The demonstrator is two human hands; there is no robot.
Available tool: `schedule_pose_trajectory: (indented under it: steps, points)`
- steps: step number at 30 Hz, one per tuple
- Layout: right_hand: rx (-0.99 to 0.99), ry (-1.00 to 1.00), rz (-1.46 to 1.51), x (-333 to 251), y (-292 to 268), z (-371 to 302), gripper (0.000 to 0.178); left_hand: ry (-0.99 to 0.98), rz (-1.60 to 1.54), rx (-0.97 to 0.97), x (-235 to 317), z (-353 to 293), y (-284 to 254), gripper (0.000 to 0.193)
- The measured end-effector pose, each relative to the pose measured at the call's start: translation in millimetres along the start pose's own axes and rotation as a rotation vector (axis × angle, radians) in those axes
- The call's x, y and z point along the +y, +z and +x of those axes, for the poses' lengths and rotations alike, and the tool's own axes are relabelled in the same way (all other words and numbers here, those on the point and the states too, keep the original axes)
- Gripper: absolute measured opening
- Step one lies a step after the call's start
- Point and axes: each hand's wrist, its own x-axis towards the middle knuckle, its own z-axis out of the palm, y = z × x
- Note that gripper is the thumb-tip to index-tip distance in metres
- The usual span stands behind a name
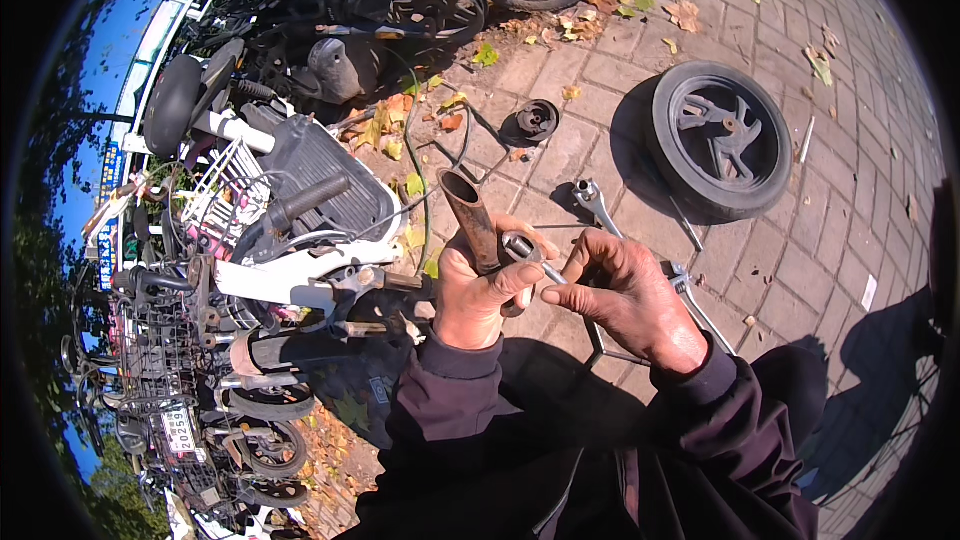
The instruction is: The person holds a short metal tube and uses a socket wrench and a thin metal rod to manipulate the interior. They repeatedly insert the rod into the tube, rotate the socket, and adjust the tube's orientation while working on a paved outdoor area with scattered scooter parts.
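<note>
My left hand (pixel 473 292) is closed around a rusty metal tube (pixel 464 205), whose open end points up and away from me. A short hollow metal piece (pixel 519 246) with a round opening sits between the thumb and fingers of the same hand. My right hand (pixel 635 297) pinches a thin silver metal rod (pixel 553 274) between thumb and fingertips, its end close to the hollow piece. I cannot tell whether the two touch. Both hands are close together above the pavement.
A small wheel with a black tyre (pixel 668 170) lies flat at the right. Nearby are a wrench (pixel 592 202), a round dark part (pixel 538 119) and a thin rod (pixel 687 227). A white scooter frame (pixel 270 282) lies at left, with parked bicycles behind.
</note>
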Motion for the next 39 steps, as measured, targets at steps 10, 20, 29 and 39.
schedule_pose_trajectory:
  steps: [10, 20, 29, 39]
  points:
    - [-0.089, 0.029, -0.013, -5.2, -7.7, -2.5, 0.033, 0.052, -0.037, 0.009, -0.5, 0.6, -2.0, 0.05]
    - [-0.121, 0.0, -0.076, -8.9, -8.7, -5.1, 0.033, 0.071, -0.104, 0.031, -0.4, 1.6, 1.9, 0.048]
    - [0.028, 0.008, -0.003, -1.8, -0.6, 0.9, 0.032, 0.052, -0.067, -0.003, 0.8, 2.3, 1.1, 0.047]
    - [0.02, 0.043, -0.017, -4.7, -1.3, -1.3, 0.036, 0.009, -0.057, 0.001, 1.5, 0.6, 3.0, 0.046]
